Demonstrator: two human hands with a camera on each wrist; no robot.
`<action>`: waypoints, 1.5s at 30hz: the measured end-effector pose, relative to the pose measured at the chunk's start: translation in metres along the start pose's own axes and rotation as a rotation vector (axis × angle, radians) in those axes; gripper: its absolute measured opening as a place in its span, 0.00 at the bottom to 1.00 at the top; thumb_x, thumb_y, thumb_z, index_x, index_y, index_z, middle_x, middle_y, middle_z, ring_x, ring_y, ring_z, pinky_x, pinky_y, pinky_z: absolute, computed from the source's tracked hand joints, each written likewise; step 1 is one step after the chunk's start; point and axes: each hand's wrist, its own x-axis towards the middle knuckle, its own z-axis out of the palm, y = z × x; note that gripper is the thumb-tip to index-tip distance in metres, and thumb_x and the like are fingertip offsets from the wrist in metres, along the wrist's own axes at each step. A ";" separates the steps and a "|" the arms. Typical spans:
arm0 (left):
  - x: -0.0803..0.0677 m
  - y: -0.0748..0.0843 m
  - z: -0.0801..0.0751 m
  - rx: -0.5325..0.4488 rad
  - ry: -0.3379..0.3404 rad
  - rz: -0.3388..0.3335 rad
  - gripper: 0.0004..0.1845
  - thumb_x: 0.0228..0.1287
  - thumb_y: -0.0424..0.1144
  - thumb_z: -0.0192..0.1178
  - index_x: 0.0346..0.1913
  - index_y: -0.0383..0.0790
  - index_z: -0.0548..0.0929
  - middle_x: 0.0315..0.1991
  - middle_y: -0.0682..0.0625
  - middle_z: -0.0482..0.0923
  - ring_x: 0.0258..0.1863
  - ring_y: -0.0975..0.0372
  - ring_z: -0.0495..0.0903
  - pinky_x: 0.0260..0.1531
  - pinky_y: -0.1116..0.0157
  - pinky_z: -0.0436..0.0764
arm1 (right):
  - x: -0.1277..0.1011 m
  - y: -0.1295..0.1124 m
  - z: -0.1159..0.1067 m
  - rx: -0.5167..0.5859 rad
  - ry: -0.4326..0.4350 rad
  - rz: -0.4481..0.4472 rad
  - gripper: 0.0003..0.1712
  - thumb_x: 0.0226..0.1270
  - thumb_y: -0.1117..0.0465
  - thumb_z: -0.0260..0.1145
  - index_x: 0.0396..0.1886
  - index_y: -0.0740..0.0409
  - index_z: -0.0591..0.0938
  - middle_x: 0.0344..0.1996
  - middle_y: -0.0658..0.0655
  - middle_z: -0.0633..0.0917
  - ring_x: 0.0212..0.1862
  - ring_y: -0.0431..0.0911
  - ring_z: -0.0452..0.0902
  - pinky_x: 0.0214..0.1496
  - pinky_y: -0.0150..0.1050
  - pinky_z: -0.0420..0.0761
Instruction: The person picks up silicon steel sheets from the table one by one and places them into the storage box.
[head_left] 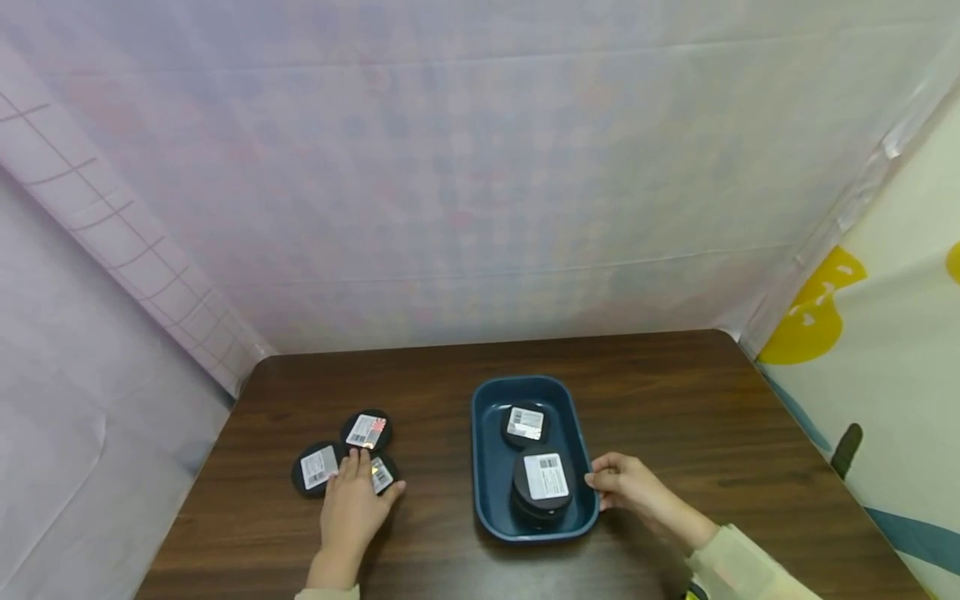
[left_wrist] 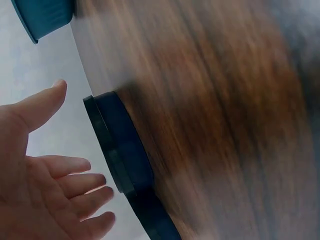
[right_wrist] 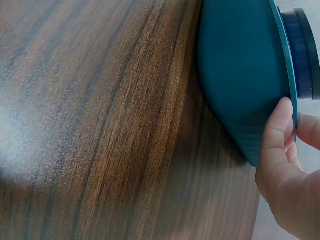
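My left hand (head_left: 351, 510) hovers with fingers spread over a cluster of three round black-lidded containers at the left. In the left wrist view, a gap shows between its fingers and the nearest container (left_wrist: 127, 145), whose side is dark blue. White labels lie on the left container (head_left: 306, 482), the back container (head_left: 367, 431) and the partly covered one (head_left: 386, 475). My right hand (head_left: 637, 490) pinches the right rim of a blue rectangular tray (head_left: 489, 492). Inside the tray, one container (head_left: 525, 425) sits low at the back, and a taller, apparently stacked pair (head_left: 543, 483) stands in front.
Everything stands on a dark wooden table (head_left: 675, 400). Its back edge meets a pale cloth wall (head_left: 465, 208), with more cloth hanging on both sides. Bare tabletop (head_left: 435, 408) separates the container cluster from the tray.
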 end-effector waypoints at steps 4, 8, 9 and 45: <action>0.003 -0.002 0.002 0.006 -0.048 -0.005 0.45 0.50 0.51 0.68 0.59 0.16 0.65 0.58 0.23 0.64 0.59 0.35 0.64 0.61 0.43 0.62 | 0.000 0.000 0.000 0.001 0.002 0.001 0.16 0.60 0.67 0.60 0.42 0.75 0.68 0.23 0.54 0.74 0.24 0.43 0.72 0.27 0.34 0.80; 0.004 -0.003 0.003 -0.006 -0.064 -0.010 0.45 0.48 0.49 0.70 0.58 0.15 0.65 0.58 0.23 0.63 0.59 0.35 0.63 0.61 0.44 0.63 | 0.001 0.000 -0.001 0.002 0.005 0.001 0.16 0.59 0.67 0.61 0.41 0.74 0.69 0.23 0.54 0.74 0.24 0.43 0.73 0.27 0.34 0.80; 0.005 -0.003 0.003 -0.009 -0.065 -0.011 0.44 0.48 0.48 0.70 0.58 0.15 0.65 0.58 0.23 0.63 0.59 0.35 0.63 0.61 0.44 0.63 | 0.001 0.000 -0.001 0.003 0.008 0.003 0.16 0.58 0.67 0.61 0.41 0.74 0.69 0.23 0.54 0.74 0.24 0.43 0.73 0.27 0.33 0.80; 0.009 -0.001 -0.002 -0.026 -0.151 0.089 0.46 0.29 0.54 0.77 0.49 0.21 0.75 0.39 0.36 0.68 0.39 0.47 0.69 0.40 0.50 0.78 | 0.000 0.001 0.000 0.011 -0.002 -0.002 0.18 0.58 0.67 0.61 0.42 0.76 0.68 0.23 0.55 0.74 0.24 0.43 0.73 0.27 0.34 0.80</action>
